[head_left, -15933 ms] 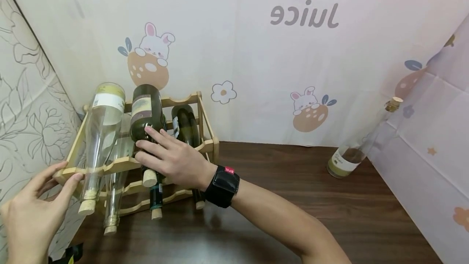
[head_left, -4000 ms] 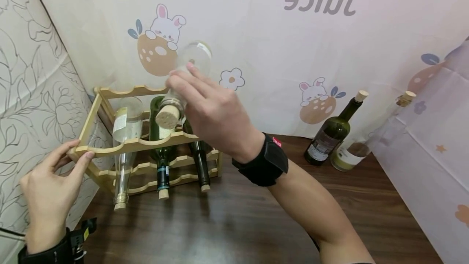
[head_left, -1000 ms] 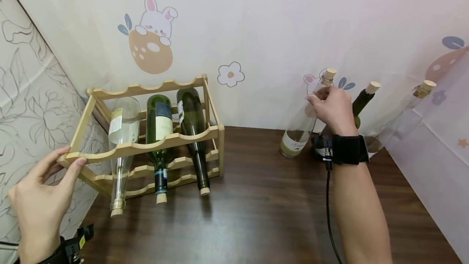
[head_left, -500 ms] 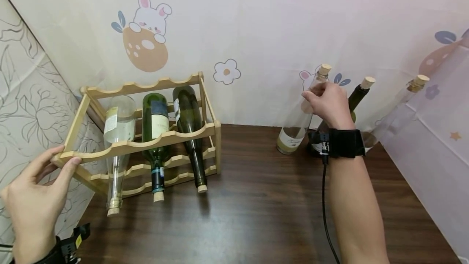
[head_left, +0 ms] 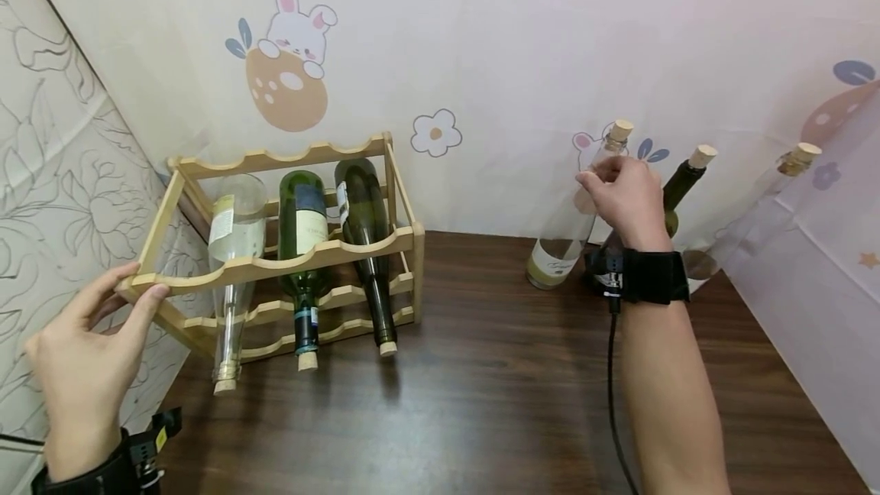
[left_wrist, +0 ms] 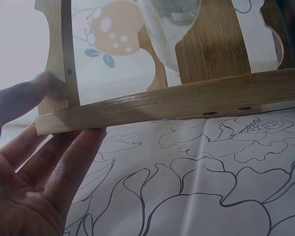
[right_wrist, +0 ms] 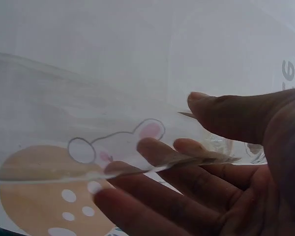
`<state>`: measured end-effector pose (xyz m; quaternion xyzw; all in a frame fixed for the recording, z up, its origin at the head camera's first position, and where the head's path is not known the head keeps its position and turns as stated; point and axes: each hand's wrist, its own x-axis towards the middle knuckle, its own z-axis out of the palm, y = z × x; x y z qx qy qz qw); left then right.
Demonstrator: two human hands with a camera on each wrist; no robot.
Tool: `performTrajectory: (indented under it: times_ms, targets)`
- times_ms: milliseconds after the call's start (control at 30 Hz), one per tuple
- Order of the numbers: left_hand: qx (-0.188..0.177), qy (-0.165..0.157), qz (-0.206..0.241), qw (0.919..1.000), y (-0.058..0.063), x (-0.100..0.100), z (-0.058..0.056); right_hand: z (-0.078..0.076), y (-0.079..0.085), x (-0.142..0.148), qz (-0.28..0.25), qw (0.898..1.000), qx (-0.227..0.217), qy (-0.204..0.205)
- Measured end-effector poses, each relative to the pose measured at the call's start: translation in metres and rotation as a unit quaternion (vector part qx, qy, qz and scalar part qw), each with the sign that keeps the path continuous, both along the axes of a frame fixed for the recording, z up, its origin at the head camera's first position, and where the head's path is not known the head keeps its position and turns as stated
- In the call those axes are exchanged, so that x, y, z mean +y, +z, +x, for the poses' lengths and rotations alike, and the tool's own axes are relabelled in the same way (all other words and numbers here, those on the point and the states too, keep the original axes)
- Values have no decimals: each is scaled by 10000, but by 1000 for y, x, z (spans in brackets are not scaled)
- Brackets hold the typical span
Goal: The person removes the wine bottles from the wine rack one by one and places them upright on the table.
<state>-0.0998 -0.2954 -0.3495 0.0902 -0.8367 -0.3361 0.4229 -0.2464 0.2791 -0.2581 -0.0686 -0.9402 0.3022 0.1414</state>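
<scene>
With thumb and fingers, my left hand pinches the front left corner of a wooden wine rack; the left wrist view shows its corner rail between them. My right hand holds the neck of a corked clear glass bottle, which stands on the table. In the right wrist view, thumb and fingers lie on either side of the glass. Lying in the rack's lower part, necks forward, are a clear bottle, a green wine bottle and a darker wine bottle.
Right of the held bottle stand a dark green corked bottle, partly hidden by my right hand, and another clear corked bottle. A patterned cloth wall rises behind the brown table. A cable hangs from my right wrist.
Since the oldest frame, the dark wine bottle and a clear bottle have gone from the rack's top to the table at right. Over the last second, both hands stay nearly still; the view shifts slightly.
</scene>
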Motion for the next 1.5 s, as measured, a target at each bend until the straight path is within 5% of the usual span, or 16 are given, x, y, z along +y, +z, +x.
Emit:
performTrajectory:
  times_ms: [300,433,533,667,800,967,1100,1367,1500]
  targets:
    - [-8,58,-8,10000,-1,2,-4,8,-5,-10,-208,9972,350,-624]
    - [-36,60,59,10000,0,2,-2,31,-5,-27,-519,9833,1452,-968]
    - [-40,20,98,9999,1,2,0,51,-10,-50,-229,9602,2763,-328]
    - [2,-33,144,9999,4,2,1,69,-28,-88,750,9133,3693,1547]
    - [35,-28,32,10000,6,1,1,77,-61,-122,1167,8630,3780,3141]
    - [-67,-25,96,9999,2,2,1,79,-108,-158,1447,8174,3591,4266]
    - [-114,57,144,9998,-2,2,1,81,-132,-178,1974,7996,3488,4472]
    - [-46,97,87,9999,-2,3,0,73,-145,-191,2455,7905,3473,4407]
    - [4,70,41,10000,0,3,0,68,-145,-199,2617,7940,3262,4413]
